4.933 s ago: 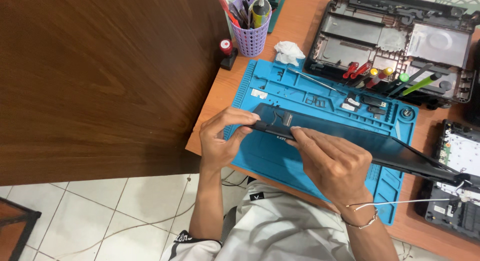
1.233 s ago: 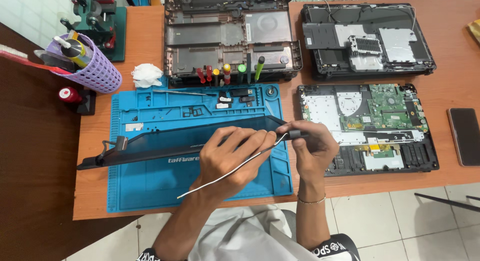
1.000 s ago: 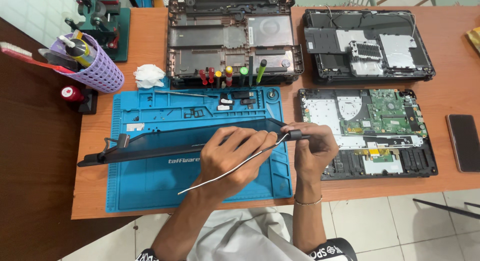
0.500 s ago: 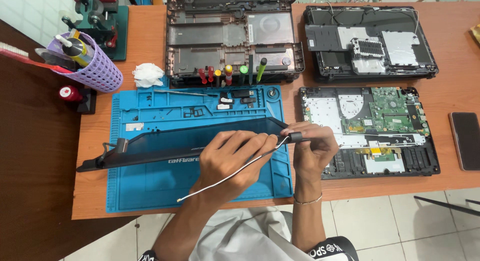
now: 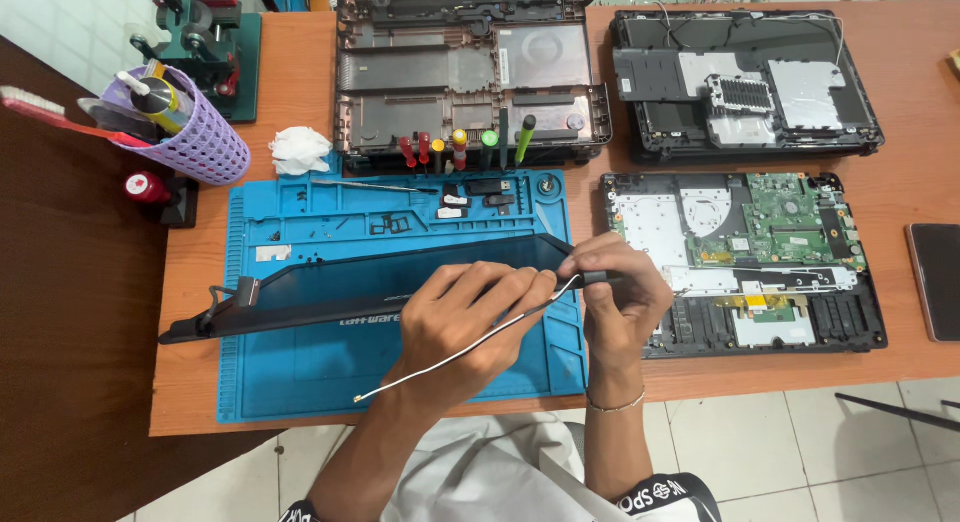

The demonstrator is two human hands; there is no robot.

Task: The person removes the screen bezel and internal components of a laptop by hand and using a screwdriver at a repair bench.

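While the long black screen panel (image 5: pixel 400 282) lies tilted across the blue work mat (image 5: pixel 300 372), both hands meet at its right end. The left hand (image 5: pixel 465 322) is closed around the panel's lower edge, pinching a thin white cable (image 5: pixel 440 362) that trails down over the mat to a small loose tip. The right hand (image 5: pixel 625 297) grips the panel's right corner with curled fingers, just beside the open laptop base (image 5: pixel 750 252) with its green circuit board.

That cable looks fragile: a sharp tug could, I judge, snap it or tear its end loose. The panel is propped on edge, so a slipping grip might let it twist or drop flat on the mat, where tiny screws (image 5: pixel 385 224) lie scattered near the top. The row of coloured screwdrivers (image 5: pixel 460 147) stands close behind, and a swinging panel end might knock them. A flat cable (image 5: pixel 225 297) at the panel's left end could also catch.
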